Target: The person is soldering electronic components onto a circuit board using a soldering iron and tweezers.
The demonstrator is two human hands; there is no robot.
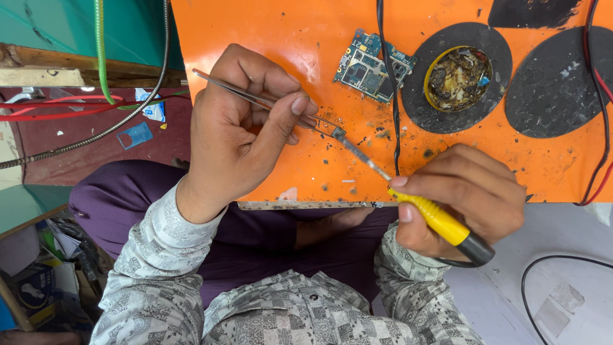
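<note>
Left hand [239, 128] is pinched shut around a pair of metal tweezers [268, 102], thumb and fingers squeezing the shaft, tips aimed down and right over the orange desk [306, 38]. Right hand [466, 198] is wrapped tight on a soldering iron [434, 220] with a yellow grip and black end; its thin metal tip runs up-left and meets the tweezer tips just above the desk's front edge. A blue-green circuit board [370, 67] lies further back, well apart from both tools, with a black cable [393, 102] crossing it. Beside it sits a round tin of dark, crusty flux [458, 78] on a black round pad [421, 96].
</note>
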